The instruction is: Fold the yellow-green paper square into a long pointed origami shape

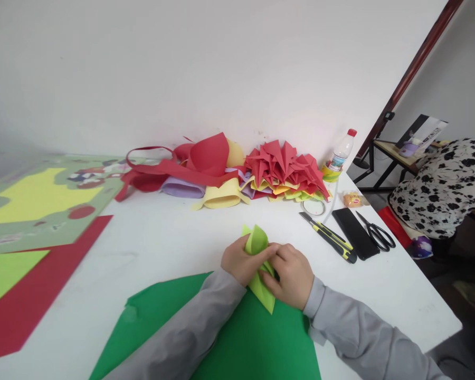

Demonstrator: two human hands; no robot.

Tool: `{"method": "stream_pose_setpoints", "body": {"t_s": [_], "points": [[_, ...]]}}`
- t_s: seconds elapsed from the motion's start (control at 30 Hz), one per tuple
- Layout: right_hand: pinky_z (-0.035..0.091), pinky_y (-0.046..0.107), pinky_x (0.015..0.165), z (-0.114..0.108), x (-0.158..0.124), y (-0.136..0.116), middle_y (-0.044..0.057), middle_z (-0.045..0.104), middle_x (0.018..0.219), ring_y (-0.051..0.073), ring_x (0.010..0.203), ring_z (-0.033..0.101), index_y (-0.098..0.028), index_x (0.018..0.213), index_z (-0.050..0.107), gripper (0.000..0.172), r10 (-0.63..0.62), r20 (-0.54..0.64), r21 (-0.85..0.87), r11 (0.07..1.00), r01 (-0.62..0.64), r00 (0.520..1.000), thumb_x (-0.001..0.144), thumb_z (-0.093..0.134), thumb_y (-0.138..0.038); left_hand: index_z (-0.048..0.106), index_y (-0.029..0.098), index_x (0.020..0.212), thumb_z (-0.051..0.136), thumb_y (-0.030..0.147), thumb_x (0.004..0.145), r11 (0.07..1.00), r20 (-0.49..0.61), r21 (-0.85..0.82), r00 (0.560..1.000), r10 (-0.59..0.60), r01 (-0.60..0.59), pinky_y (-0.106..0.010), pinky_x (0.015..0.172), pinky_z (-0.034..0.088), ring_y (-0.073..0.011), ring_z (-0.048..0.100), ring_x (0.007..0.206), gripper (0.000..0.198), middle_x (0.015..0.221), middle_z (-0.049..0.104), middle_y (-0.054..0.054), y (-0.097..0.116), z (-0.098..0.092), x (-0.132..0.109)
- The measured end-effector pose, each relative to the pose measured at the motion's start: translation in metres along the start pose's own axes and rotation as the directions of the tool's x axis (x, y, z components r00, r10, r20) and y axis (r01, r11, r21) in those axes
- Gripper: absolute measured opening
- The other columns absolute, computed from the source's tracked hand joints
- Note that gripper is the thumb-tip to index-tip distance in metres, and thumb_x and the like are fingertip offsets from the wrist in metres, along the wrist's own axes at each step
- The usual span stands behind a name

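Observation:
A folded piece of lime-green paper [258, 240] is held between my two hands, its pointed lower end hanging over a dark green sheet [261, 343]. My left hand [239, 259] grips it from the left side, with the thumb across its front. On the right side, my right hand [292, 274] pinches the paper's edge, fingertips close to the left thumb. Parts of the paper are hidden behind the fingers. The green sheet lies flat beneath my forearms.
Along the wall lie red folded paper shapes [281, 161] and curled red strips [174, 170]. To the right are a utility knife [332, 240], a black phone-like slab [355, 232], scissors [376, 232], a tape roll [313, 207] and a bottle [342, 150]. A person in a floral garment [443, 184] is beyond the table.

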State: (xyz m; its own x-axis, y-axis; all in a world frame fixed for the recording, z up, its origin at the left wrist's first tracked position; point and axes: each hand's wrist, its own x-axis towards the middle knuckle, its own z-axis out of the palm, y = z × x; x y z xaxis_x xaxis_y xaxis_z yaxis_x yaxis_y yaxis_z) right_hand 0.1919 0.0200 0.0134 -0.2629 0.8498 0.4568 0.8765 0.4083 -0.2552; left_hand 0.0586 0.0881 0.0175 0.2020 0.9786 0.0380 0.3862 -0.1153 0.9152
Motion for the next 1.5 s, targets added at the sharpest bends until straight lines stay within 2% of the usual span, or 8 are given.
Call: {"method": "stream_pose_setpoints", "body": {"t_s": [0.4,0.63,0.77,0.87,1.03,1.17,1.3,1.5], "points": [[0.050,0.043,0.075,-0.003,-0.005,-0.008,0.016,0.063,0.109,0.027,0.086,0.056,-0.014,0.101,0.068,0.029,0.019,0.021,-0.042,0.999,-0.018,1.000,0.085,0.056,-0.034,0.057,0.019,0.056,0.064,0.055,0.064,0.995,-0.069,-0.082,0.995,-0.067,0.062,-0.025,0.049,0.040,-0.0140,0.048,0.051,0.038,0.049,0.053,0.004,-0.006,0.002,0.003],[0.049,0.038,0.089,-0.002,0.010,0.009,0.011,0.066,0.108,0.022,0.100,0.059,-0.018,0.104,0.067,0.023,0.244,-0.186,0.418,0.896,-0.148,0.952,0.090,0.055,-0.031,0.061,0.018,0.059,0.064,0.054,0.061,0.994,-0.033,-0.094,0.998,-0.056,0.053,-0.027,0.050,0.042,-0.0172,0.053,0.054,0.036,0.052,0.058,0.001,-0.009,0.002,0.004],[0.052,0.028,0.076,-0.001,0.035,0.022,0.007,0.064,0.110,0.018,0.101,0.060,-0.023,0.104,0.068,0.023,0.233,-0.041,0.681,0.718,-0.144,0.972,0.088,0.058,-0.036,0.061,0.019,0.059,0.061,0.053,0.062,0.995,-0.005,-0.100,1.000,-0.026,0.025,-0.026,0.048,0.040,-0.0177,0.053,0.054,0.035,0.051,0.057,0.001,-0.011,0.003,0.006],[0.051,0.026,0.071,0.002,0.050,0.025,0.006,0.066,0.101,0.017,0.093,0.062,-0.020,0.099,0.070,0.024,0.193,0.013,0.736,0.662,-0.140,0.981,0.083,0.064,-0.037,0.061,0.019,0.058,0.059,0.053,0.062,0.995,0.021,-0.103,1.000,-0.002,0.004,-0.026,0.047,0.040,-0.0179,0.054,0.053,0.035,0.051,0.057,0.001,-0.015,0.003,0.008],[0.049,0.024,0.061,0.002,0.062,0.013,0.003,0.068,0.077,0.014,0.069,0.062,-0.018,0.085,0.071,0.014,0.210,-0.128,0.607,0.789,-0.090,0.969,0.080,0.061,-0.027,0.065,0.019,0.064,0.057,0.049,0.065,0.994,0.033,-0.104,0.999,0.016,-0.013,-0.028,0.050,0.043,-0.0194,0.057,0.055,0.031,0.054,0.062,0.000,-0.019,0.005,0.008],[0.048,0.030,0.065,0.002,0.063,-0.001,0.006,0.067,0.071,0.017,0.065,0.059,-0.015,0.081,0.070,0.018,0.234,-0.254,0.491,0.867,-0.083,0.938,0.078,0.052,-0.020,0.064,0.020,0.063,0.055,0.042,0.065,0.993,0.045,-0.115,0.998,0.036,-0.031,-0.029,0.057,0.047,-0.0205,0.061,0.060,0.024,0.059,0.066,-0.001,-0.014,0.005,0.005],[0.046,0.031,0.065,0.004,0.065,-0.011,0.006,0.065,0.065,0.019,0.064,0.058,-0.017,0.077,0.068,0.022,0.132,-0.350,0.174,0.982,-0.074,0.927,0.079,0.046,-0.019,0.057,0.021,0.055,0.054,0.036,0.061,0.994,0.024,-0.100,0.999,0.039,-0.036,-0.029,0.056,0.044,-0.0205,0.059,0.060,0.017,0.057,0.065,-0.001,-0.008,0.002,0.003],[0.046,0.028,0.064,0.002,0.067,-0.015,0.005,0.067,0.066,0.017,0.064,0.061,-0.019,0.078,0.067,0.023,0.103,-0.412,0.029,0.995,-0.100,0.905,0.085,0.045,-0.019,0.056,0.020,0.051,0.055,0.035,0.060,0.996,0.001,-0.082,1.000,0.027,-0.027,-0.028,0.052,0.039,-0.0183,0.054,0.054,0.017,0.050,0.058,0.001,-0.011,0.005,0.005]]}}
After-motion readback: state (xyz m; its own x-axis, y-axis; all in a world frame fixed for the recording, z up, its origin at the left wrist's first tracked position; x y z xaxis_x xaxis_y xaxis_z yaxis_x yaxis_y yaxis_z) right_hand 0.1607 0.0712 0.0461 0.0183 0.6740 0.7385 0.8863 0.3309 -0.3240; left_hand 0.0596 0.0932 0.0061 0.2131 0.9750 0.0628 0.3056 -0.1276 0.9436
